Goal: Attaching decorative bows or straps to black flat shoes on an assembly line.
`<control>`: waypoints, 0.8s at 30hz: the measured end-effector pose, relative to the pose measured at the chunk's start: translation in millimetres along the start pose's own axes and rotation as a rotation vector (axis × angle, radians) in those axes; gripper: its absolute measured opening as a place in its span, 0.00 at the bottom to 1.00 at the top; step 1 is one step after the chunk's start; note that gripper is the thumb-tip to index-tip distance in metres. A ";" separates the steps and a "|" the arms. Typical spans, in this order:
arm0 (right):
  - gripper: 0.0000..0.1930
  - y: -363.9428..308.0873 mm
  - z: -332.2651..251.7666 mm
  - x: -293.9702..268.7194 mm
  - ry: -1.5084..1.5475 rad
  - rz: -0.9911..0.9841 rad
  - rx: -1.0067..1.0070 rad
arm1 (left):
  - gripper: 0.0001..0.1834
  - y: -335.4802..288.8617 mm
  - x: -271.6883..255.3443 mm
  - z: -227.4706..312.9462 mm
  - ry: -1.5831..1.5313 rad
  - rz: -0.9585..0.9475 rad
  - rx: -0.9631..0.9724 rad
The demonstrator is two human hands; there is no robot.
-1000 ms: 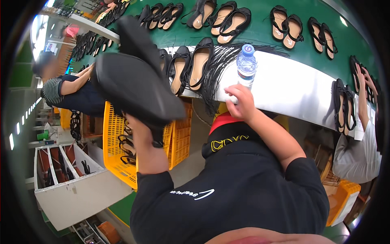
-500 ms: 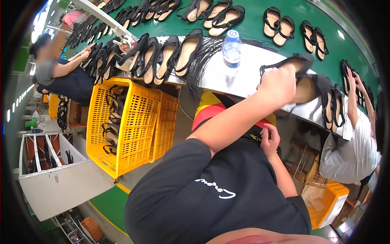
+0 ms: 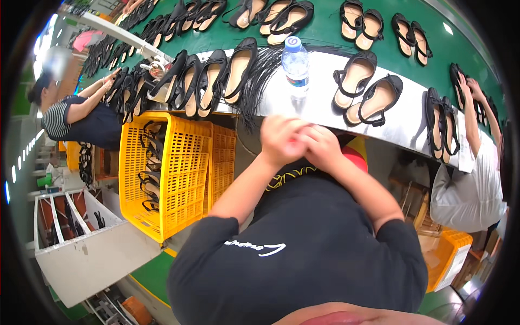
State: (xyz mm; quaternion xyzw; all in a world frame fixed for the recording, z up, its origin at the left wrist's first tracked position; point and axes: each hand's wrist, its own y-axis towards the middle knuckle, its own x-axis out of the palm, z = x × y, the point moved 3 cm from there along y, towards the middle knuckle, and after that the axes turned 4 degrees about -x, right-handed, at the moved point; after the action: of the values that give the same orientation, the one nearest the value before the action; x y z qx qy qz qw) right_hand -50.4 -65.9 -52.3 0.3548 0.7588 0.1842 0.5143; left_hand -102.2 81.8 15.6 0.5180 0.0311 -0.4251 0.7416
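My left hand [image 3: 281,140] and my right hand [image 3: 323,147] meet in front of my body, just off the bench's near edge. Both are closed with fingers curled together; anything between them is too small or hidden to make out. Beyond my right hand, a pair of black strappy flats lies on the pale bench top [image 3: 271,100]: one shoe [image 3: 356,77] behind, the other [image 3: 377,101] nearer and to the right. A clear water bottle [image 3: 296,73] stands upright beyond my hands. Left of it, a bundle of thin black cords [image 3: 257,81] hangs over the edge.
More black flats [image 3: 238,73] line the bench to the left, with another pair [image 3: 443,127] at the right. Below left stand yellow crates [image 3: 187,173], one holding shoes. A green work surface [image 3: 325,30] carries further pairs. One person [image 3: 76,116] works at left, another [image 3: 468,184] at right.
My left hand has let go of a shoe, which now lies on the bench beside its mate, and has drawn back toward my body. My right hand has risen from my lap to meet it.
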 end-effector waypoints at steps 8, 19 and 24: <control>0.07 93.6 19.1 81.7 -0.278 -0.185 -0.255 | 0.08 -61.7 -54.6 -71.3 0.173 0.161 -0.368; 0.06 97.1 6.1 63.7 0.010 0.249 -0.064 | 0.15 -56.8 -58.9 -118.1 0.279 -0.157 -0.211; 0.07 94.6 6.8 47.4 0.044 0.236 0.039 | 0.10 -51.5 -52.8 -116.7 0.364 -0.144 -0.098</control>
State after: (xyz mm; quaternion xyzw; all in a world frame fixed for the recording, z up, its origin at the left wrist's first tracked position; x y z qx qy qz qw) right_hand -21.6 32.3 -24.9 0.4476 0.7261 0.2364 0.4654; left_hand -123.9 200.8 -50.8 0.5460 0.2223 -0.3745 0.7157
